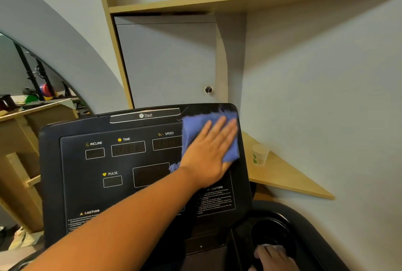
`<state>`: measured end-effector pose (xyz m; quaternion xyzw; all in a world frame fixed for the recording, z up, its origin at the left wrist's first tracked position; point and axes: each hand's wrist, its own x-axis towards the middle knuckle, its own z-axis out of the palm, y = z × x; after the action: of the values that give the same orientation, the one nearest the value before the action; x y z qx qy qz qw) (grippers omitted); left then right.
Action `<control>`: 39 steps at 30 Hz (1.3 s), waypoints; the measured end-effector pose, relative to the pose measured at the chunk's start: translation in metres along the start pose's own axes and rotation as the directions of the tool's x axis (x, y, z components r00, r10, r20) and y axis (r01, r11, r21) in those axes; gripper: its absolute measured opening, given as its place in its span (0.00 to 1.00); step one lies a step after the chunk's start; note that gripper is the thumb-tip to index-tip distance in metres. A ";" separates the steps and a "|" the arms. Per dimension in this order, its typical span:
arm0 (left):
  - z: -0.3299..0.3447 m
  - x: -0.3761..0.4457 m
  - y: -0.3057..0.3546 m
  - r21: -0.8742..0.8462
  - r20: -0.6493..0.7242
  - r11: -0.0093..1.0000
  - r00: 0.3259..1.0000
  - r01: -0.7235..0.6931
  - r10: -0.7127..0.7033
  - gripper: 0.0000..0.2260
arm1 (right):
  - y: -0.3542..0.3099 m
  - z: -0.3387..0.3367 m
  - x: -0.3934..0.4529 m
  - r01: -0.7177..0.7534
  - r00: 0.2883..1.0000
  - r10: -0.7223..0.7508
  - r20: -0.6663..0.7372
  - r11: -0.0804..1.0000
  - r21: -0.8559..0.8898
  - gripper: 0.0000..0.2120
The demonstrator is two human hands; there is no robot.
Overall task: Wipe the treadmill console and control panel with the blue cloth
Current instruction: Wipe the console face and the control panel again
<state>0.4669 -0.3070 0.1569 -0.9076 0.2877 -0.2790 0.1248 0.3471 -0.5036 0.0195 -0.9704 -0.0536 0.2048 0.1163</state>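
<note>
The black treadmill console (71,183) fills the middle of the view, with its INCLINE, TIME, SPEED and PULSE windows on the control panel (128,161). My left hand (208,151) lies flat, fingers spread, and presses the blue cloth (193,131) against the console's upper right corner. The cloth covers part of the SPEED window. My right hand (272,257) rests low at the bottom right, by the black cup holder (267,229), fingers over something pale. What that is I cannot tell.
A wooden corner shelf (289,179) right of the console carries a white paper cup (260,154). A grey cabinet door with a knob (208,89) stands behind the console, below a wooden shelf. A wooden bench with gym gear sits at the left.
</note>
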 end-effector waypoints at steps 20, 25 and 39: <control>0.025 -0.061 0.030 -0.022 0.090 0.980 0.976 -0.199 0.200 0.34 | 0.002 0.027 -0.020 0.021 0.951 -0.012 -0.310 0.999 0.024 0.28; 0.026 -0.083 0.010 0.007 0.091 0.975 0.971 -0.222 0.220 0.31 | 0.004 0.028 -0.020 0.019 0.951 -0.007 -0.309 0.999 0.036 0.34; 0.026 -0.109 0.029 -0.089 0.181 0.931 0.913 -0.354 0.365 0.32 | 0.006 0.041 -0.025 0.023 0.918 -0.030 -0.395 0.999 -0.024 0.19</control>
<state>0.3948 -0.2638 0.0776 -0.8652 0.4434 -0.1533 0.1768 0.3075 -0.5048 -0.0084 -0.9920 -0.0439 0.0025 0.1186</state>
